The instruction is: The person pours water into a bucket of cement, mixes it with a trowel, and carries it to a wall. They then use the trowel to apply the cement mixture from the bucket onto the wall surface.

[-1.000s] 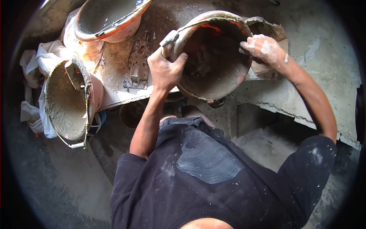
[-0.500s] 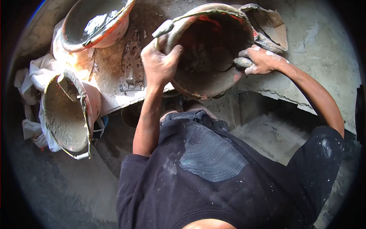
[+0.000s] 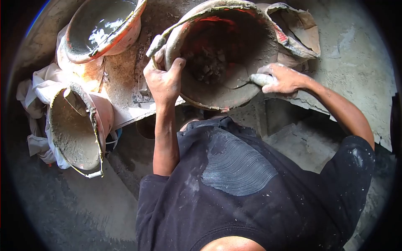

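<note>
A large bucket [image 3: 226, 98], caked in grey mortar, tips its mouth toward me at the top centre. My left hand [image 3: 164, 83] is closed on its left rim, thumb over the edge, beside the wire handle and its grip [image 3: 155, 46]. At the right side of the mouth, my right hand [image 3: 287, 78] is wrapped round the handle of a trowel [image 3: 260, 79]. The trowel's blade reaches into the bucket, low against the inner wall. Grey crumbly clumps [image 3: 211, 67] lie deeper inside.
At upper left sits a tub [image 3: 140, 29] of wet grey liquid. Below it a mortar-coated bucket [image 3: 106, 111] leans sideways near white sacking [image 3: 46, 81]. A torn paper sack [image 3: 312, 37] stands right of the main bucket, on a ledge with a broken edge [image 3: 144, 111].
The bucket and my left hand have shifted left in view. My right hand has moved the trowel slightly left and down, and the clumps inside show more clearly.
</note>
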Available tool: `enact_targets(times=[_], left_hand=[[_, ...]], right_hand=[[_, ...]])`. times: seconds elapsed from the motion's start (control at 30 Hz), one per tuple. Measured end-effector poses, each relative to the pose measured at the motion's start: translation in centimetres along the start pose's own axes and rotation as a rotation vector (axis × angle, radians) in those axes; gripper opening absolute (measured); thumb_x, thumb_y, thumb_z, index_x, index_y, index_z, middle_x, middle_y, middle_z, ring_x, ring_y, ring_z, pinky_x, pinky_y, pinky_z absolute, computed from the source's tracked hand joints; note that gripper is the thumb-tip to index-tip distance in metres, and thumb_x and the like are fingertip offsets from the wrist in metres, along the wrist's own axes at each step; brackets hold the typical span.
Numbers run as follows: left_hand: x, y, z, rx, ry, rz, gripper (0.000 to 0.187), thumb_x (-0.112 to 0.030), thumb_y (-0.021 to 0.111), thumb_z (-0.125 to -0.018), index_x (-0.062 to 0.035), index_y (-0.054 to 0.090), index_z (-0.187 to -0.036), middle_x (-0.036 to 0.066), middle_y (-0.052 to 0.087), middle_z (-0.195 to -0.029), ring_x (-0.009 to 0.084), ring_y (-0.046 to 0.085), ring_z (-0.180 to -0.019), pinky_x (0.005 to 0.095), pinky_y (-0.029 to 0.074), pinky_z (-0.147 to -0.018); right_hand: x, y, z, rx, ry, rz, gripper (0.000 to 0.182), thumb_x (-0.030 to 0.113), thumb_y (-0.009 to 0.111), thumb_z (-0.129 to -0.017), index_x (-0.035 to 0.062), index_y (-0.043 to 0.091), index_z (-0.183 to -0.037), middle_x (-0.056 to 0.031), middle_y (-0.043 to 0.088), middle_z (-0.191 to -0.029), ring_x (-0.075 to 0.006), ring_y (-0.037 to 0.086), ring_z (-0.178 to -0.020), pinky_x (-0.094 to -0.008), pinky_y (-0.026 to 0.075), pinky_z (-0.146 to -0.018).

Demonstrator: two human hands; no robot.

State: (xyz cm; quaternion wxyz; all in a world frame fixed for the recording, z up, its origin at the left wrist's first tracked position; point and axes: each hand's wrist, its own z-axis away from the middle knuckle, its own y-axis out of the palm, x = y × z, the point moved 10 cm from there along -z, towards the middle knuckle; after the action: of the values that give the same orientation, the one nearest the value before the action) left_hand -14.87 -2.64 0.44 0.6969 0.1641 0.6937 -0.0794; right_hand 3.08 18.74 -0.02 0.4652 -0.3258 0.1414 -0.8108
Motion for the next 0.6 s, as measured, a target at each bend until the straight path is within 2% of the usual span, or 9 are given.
enact_targets(times=[0.07,0.1,0.13,0.2,0.27,0.33,0.37,0.4,0.6], left_hand=[[0.3,-0.5,-0.1,-0.018,-0.004,0.011,0.040,-0.002,0.063,-0.068,0.0083,0.058,-0.106,0.011,0.064,-0.095,0.0150,0.059,-0.086,0.0263,0.044,-0.082],[0.2,-0.6,0.2,-0.026,-0.016,0.000,0.040,-0.002,0.063,-0.068,0.0082,0.058,-0.106,0.011,0.064,-0.095,0.0151,0.059,-0.086,0.0264,0.044,-0.082],[0.1,-0.7,0.3,-0.038,-0.024,-0.007,0.039,-0.002,0.063,-0.068,0.0081,0.058,-0.105,0.010,0.064,-0.095,0.0152,0.059,-0.085,0.0265,0.044,-0.082],[0.3,-0.9,0.7,-0.052,-0.023,-0.023,0.039,-0.002,0.062,-0.068,0.0079,0.059,-0.105,0.010,0.064,-0.095,0.0146,0.059,-0.085,0.0266,0.044,-0.082],[0.2,-1.3,0.9,-0.098,-0.024,0.009,0.038,-0.002,0.062,-0.068,0.0078,0.059,-0.105,0.009,0.064,-0.094,0.0138,0.058,-0.084,0.0263,0.044,-0.081],[0.4,-1.5,1.0,-0.116,-0.018,0.013,0.037,-0.002,0.063,-0.068,0.0075,0.059,-0.104,0.008,0.063,-0.092,0.0131,0.058,-0.083,0.0260,0.045,-0.080],[0.6,-1.7,1.0,-0.123,-0.023,0.019,0.037,-0.002,0.062,-0.068,0.0074,0.059,-0.103,0.008,0.063,-0.091,0.0130,0.058,-0.082,0.0257,0.045,-0.079],[0.7,-1.8,1.1,-0.128,-0.030,0.025,0.036,-0.001,0.062,-0.068,0.0073,0.059,-0.103,0.007,0.063,-0.090,0.0129,0.058,-0.081,0.0253,0.045,-0.078],[0.0,-1.4,1.6,-0.145,-0.035,0.019,0.035,0.000,0.063,-0.068,0.0081,0.059,-0.102,0.007,0.063,-0.089,0.0120,0.058,-0.080,0.0246,0.045,-0.077]], right_hand=[[0.7,0.3,-0.2,-0.089,-0.078,-0.015,0.063,0.031,0.067,-0.072,-0.0026,0.047,-0.122,-0.0206,0.059,-0.099,-0.0306,0.058,-0.093,-0.0379,0.047,-0.083],[0.8,1.3,0.0,0.045,0.101,-0.302,0.056,0.020,0.066,-0.073,-0.0031,0.047,-0.121,-0.0135,0.059,-0.082,-0.0195,0.060,-0.064,-0.0315,0.051,-0.057],[1.4,1.6,-0.2,0.048,0.093,-0.300,0.056,0.020,0.066,-0.073,-0.0031,0.047,-0.121,-0.0135,0.059,-0.082,-0.0195,0.060,-0.064,-0.0315,0.051,-0.057],[1.5,3.0,-0.2,0.075,0.188,-0.608,0.049,0.012,0.063,-0.075,-0.0028,0.047,-0.120,-0.0070,0.055,-0.069,-0.0103,0.050,-0.046,-0.0255,0.043,-0.040],[2.0,3.1,-0.8,0.047,0.159,-0.596,0.045,0.012,0.061,-0.076,-0.0028,0.048,-0.117,-0.0068,0.053,-0.067,-0.0105,0.050,-0.045,-0.0257,0.043,-0.039],[2.5,3.9,-1.6,0.083,0.075,-0.730,0.020,0.014,0.060,-0.080,0.0004,0.053,-0.092,-0.0047,0.054,-0.065,-0.0086,0.049,-0.044,-0.0259,0.042,-0.037],[2.4,4.3,-1.8,0.086,0.073,-0.829,0.016,0.014,0.059,-0.080,0.0023,0.052,-0.088,-0.0039,0.052,-0.064,-0.0086,0.048,-0.044,-0.0255,0.041,-0.037],[2.6,4.3,-1.8,0.086,0.070,-0.827,0.016,0.014,0.059,-0.080,0.0023,0.052,-0.088,-0.0039,0.052,-0.064,-0.0086,0.048,-0.044,-0.0255,0.041,-0.037],[3.9,6.5,-2.7,0.249,0.125,-1.303,0.013,0.016,0.057,-0.081,0.0063,0.048,-0.082,-0.0022,0.047,-0.064,-0.0081,0.041,-0.043,-0.0229,0.036,-0.036]])
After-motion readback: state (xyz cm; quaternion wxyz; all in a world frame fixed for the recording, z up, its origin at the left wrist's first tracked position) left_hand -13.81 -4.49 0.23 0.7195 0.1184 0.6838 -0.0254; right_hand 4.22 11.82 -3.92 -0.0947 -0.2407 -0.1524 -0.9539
